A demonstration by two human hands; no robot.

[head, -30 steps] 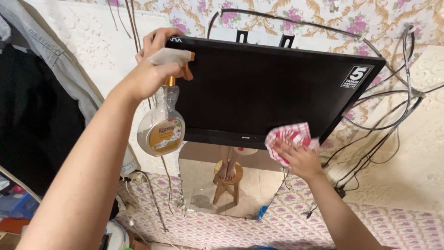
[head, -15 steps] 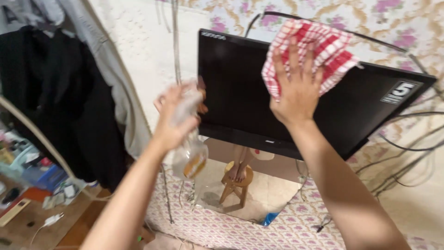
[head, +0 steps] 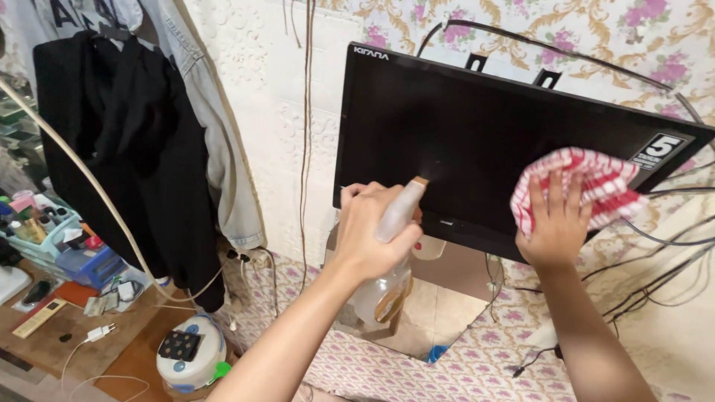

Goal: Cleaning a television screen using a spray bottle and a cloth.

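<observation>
Floral wallpaper wall w/ a black flat screen [head: 477,141] mounted on it, tilted, long axis running left-right, cables trailing off its right side. My left hand [head: 372,231] is clenched round one clear spray bottle [head: 383,286], nozzle aimed up-right at the screen's lower middle, just in front of it. My right hand [head: 555,223] presses one red-checked cloth [head: 588,182] flat on the screen's lower right, so it's the nearer hand. Screens: 1. Hanging jackets at left.
</observation>
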